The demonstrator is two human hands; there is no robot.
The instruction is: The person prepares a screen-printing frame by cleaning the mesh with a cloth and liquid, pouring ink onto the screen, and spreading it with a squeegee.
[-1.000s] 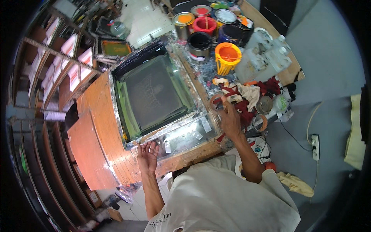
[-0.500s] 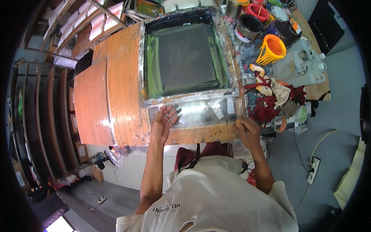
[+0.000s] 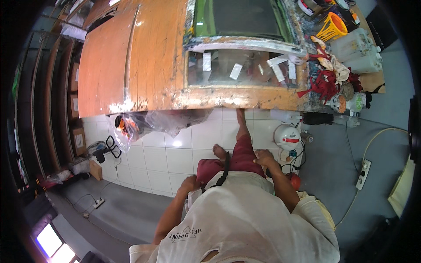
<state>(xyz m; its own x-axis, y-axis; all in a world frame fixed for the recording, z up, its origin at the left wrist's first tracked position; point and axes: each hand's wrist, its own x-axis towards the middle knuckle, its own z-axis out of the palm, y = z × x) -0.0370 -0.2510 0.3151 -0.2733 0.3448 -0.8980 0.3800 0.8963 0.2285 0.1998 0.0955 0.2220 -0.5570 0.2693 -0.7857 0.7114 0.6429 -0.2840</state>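
Note:
My left hand hangs low beside the left leg of my maroon shorts, its fingers curled. On the other side my right hand is against the edge of the shorts, fingers bent in. What either hand grips, if anything, is hidden. Both are away from the wooden table. On the table lies a screen-printing frame with green and dark mesh, its far part cut off by the upper edge of the picture. A glass pane with strips of tape shows in front of it.
Ink-stained rags, a yellow dripping cup and a clear jug crowd the table's right. Plastic bags hang under the front edge. A white rounded appliance and cables stand on the floor. Shelves line the left.
Both hands have left the table's front edge and dropped to my legs. The view has shifted down and back, showing more floor, my bare feet and less of the frame.

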